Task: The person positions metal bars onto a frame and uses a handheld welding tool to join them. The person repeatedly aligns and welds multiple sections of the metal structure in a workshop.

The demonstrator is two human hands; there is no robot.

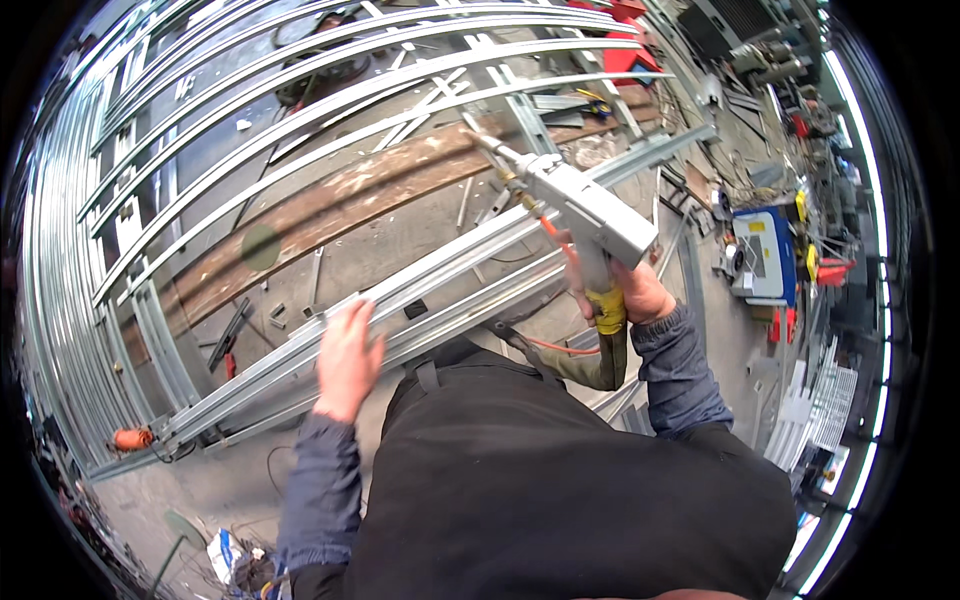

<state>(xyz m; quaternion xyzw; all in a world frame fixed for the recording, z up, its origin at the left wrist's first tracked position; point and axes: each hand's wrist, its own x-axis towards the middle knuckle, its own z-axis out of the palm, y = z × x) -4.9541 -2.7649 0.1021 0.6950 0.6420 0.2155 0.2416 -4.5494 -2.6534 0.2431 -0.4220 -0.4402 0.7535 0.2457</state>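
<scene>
My right hand (646,294) is closed round the grip of a welding gun (585,200) with a long white body. Its narrow metal nozzle points to the far left, over the metal profiles. A yellow fitting (606,308) and a thick sleeved hose (600,368) hang from its lower end, and an orange tube runs along its side. My left hand (347,358) holds nothing, its fingers stretched out. It lies at the near side of long, galvanized steel profiles (420,283) that cross in front of me; whether it touches them I cannot tell.
Several long steel bars (330,95) form a frame beyond a rusty brown beam (330,222). An orange-handled tool (132,439) sits at the left end of the profiles. To the right stands a blue-and-white machine (765,255) among cables. Offcuts are scattered over the floor.
</scene>
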